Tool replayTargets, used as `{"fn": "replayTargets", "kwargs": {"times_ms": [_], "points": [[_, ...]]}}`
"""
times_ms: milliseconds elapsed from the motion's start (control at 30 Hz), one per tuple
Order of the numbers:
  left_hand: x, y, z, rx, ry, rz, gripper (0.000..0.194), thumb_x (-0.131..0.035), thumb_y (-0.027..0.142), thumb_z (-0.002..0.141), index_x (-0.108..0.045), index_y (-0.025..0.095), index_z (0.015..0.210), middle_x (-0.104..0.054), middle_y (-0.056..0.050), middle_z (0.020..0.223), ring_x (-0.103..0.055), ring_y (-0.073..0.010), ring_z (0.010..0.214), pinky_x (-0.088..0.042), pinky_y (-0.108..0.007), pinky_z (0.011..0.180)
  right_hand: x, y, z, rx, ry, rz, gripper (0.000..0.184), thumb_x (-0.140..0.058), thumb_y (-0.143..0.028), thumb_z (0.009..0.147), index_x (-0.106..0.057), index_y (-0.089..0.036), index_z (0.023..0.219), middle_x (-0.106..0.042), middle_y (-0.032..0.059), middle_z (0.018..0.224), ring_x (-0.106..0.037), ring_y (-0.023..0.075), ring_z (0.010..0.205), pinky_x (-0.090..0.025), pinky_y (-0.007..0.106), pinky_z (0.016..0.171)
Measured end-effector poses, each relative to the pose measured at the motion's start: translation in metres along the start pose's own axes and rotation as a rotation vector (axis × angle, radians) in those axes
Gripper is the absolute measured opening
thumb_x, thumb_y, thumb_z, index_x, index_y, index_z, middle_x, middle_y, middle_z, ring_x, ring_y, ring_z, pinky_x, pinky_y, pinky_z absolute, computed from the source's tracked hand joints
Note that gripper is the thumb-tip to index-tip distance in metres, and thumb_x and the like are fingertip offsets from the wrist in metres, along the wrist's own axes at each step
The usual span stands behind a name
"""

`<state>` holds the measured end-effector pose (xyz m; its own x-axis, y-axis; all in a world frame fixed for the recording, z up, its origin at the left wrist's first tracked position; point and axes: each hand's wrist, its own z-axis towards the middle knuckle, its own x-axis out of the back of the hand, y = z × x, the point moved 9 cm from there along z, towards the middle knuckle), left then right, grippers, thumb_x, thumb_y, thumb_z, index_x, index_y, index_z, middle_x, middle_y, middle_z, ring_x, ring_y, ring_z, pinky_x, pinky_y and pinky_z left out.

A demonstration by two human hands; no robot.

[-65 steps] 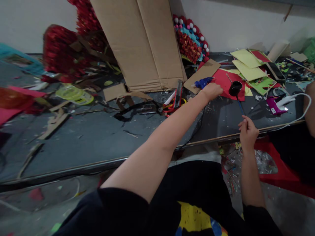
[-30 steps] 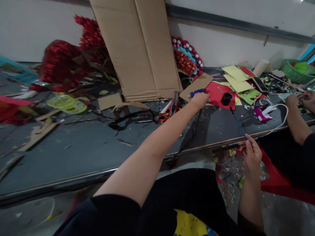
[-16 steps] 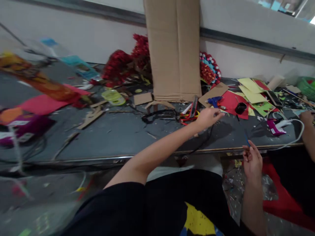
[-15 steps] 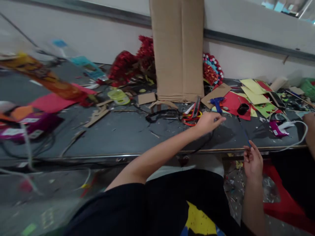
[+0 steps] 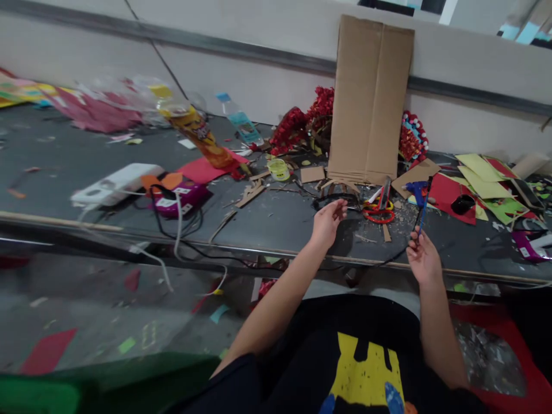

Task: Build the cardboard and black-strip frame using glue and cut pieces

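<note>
My right hand (image 5: 423, 253) grips a thin blue-handled paintbrush (image 5: 423, 214), its dark tip pointing up and away in front of a blue glue gun (image 5: 416, 187). My left hand (image 5: 326, 224) hovers above the front of the table, fingers loosely bent, with nothing visible in them. Just beyond its fingertips lies a black cord-like loop (image 5: 319, 202). Scissors with red and yellow handles (image 5: 379, 215) rest between the two hands. A small dark pot (image 5: 463, 204) sits on red paper (image 5: 444, 192) to the right of the brush.
A tall cardboard sheet (image 5: 371, 103) leans on the wall behind red tinsel (image 5: 293, 129). Leftward stand a yellow-capped bottle (image 5: 198, 135), a blue-capped bottle (image 5: 242, 121), a white power strip (image 5: 116, 183) and a purple box (image 5: 185, 198). Cardboard scraps (image 5: 250, 195) litter the table (image 5: 276, 221).
The view has swung left. My left hand has moved left, away from beside the glue gun and scissors. My right hand has brought the paintbrush left and more upright, away from the dark pot.
</note>
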<state>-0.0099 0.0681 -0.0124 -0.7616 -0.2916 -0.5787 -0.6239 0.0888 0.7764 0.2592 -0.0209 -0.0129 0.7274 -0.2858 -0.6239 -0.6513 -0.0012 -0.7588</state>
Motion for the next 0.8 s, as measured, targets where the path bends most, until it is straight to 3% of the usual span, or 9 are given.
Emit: {"fn": "replayTargets", "kwargs": {"times_ms": [133,333,500,667,800], "points": [[-0.012,0.000,0.023,0.029,0.063,-0.135,0.012,-0.055,0.018,0.083,-0.064,0.016,0.076,-0.071,-0.004,0.080,-0.064,-0.0071,0.068,-0.047,-0.020,0.068,-0.008,0.012,0.009,-0.035,-0.009,-0.011,0.025,-0.077,-0.023,0.063,-0.069,-0.020,0.086,-0.069,-0.0022,0.071,-0.054,0.0035,0.053,-0.036,0.012,0.040],[-0.029,0.002,0.033,0.025,0.055,-0.232,0.022,-0.052,0.031,0.089,-0.062,0.017,0.076,-0.067,-0.001,0.073,-0.062,-0.0066,0.062,-0.046,-0.018,0.062,0.000,0.010,0.010,-0.042,-0.003,-0.025,0.020,-0.073,-0.021,0.068,-0.068,-0.021,0.087,-0.066,-0.0038,0.069,-0.053,0.0022,0.053,-0.037,0.011,0.041],[-0.038,0.014,0.035,-0.076,-0.014,-0.112,0.024,-0.067,0.038,0.076,-0.061,0.015,0.070,-0.063,0.000,0.065,-0.059,-0.0072,0.053,-0.045,-0.019,0.055,-0.001,0.010,0.011,-0.022,0.000,-0.049,0.019,-0.071,-0.022,0.069,-0.067,-0.021,0.087,-0.065,-0.0030,0.070,-0.052,0.0034,0.054,-0.037,0.013,0.042],[-0.036,0.029,0.033,-0.199,-0.039,0.031,0.025,-0.065,0.035,0.077,-0.057,0.016,0.063,-0.059,0.002,0.059,-0.053,-0.0076,0.049,-0.044,-0.020,0.050,-0.006,0.008,0.008,0.011,-0.015,-0.120,0.023,-0.070,-0.024,0.065,-0.064,-0.021,0.087,-0.064,-0.0021,0.070,-0.053,0.0048,0.055,-0.036,0.014,0.043],[-0.029,0.041,0.018,-0.367,-0.166,0.185,0.027,-0.065,0.040,0.076,-0.060,0.018,0.063,-0.056,0.001,0.060,-0.052,-0.0099,0.055,-0.044,-0.021,0.052,-0.012,0.003,0.003,0.040,-0.055,-0.222,0.020,-0.068,-0.028,0.064,-0.058,-0.020,0.080,-0.055,-0.0046,0.060,-0.045,0.0045,0.047,-0.032,0.015,0.040]]}}
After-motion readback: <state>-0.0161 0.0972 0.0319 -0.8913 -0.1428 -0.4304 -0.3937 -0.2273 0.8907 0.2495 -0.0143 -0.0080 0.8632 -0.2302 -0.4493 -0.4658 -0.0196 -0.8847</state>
